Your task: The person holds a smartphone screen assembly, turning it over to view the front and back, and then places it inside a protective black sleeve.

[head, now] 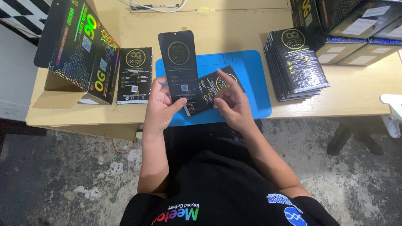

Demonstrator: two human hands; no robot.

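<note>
Counts, placed against the one blue mat (247,79): one black phone screen panel (179,65) upright over its left edge, one black pouch (211,88) lying on it, one more black pouch (134,74) flat just left of it. One stack of black pouches (296,62) sits right of the mat, its number not countable; one open cardboard carton (79,54) stands far left. Black boxes (356,29) behind the stack: at least four, and two hands over the mat's near edge.
</note>
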